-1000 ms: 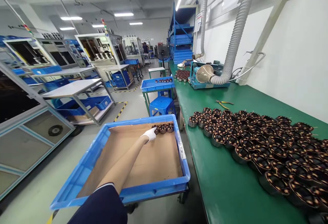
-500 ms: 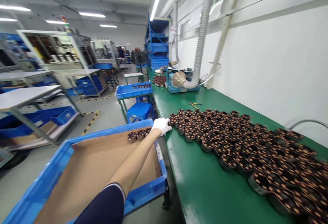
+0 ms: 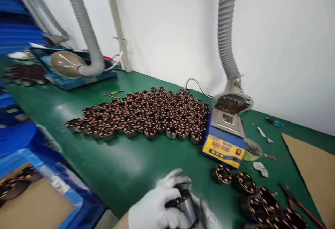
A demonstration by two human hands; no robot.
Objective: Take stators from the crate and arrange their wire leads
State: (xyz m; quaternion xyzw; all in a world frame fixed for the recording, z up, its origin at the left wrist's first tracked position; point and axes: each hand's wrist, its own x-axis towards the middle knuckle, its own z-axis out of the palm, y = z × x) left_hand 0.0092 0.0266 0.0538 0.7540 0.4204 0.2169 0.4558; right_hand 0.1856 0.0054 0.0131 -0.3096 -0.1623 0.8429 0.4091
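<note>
Low in the view, my white-gloved left hand (image 3: 154,206) has its fingers wrapped around a motor stator (image 3: 188,208), a grey metal ring with copper windings at its dark rim. My right hand (image 3: 208,216), also gloved and partly cut off by the lower edge, grips the far side of the same stator. The stator is tilted, and its lower part is hidden. Right of the hands, a smaller group of stators (image 3: 244,183) stands on the green bench (image 3: 131,173). Beyond them, many more stators (image 3: 150,131) are packed close together.
A blue and yellow solder pot (image 3: 222,148) with a lit display sits under a grey exhaust hose (image 3: 227,30). Red-handled pliers (image 3: 290,201) and a cardboard sheet (image 3: 314,166) lie at right. Yellow pliers (image 3: 113,94) lie farther back. At lower left stands a blue tray (image 3: 75,201) with stators.
The view has swung right and down to the bench. My left hand has left the far end of the stator group and now holds a stator close to me, together with my right hand.
</note>
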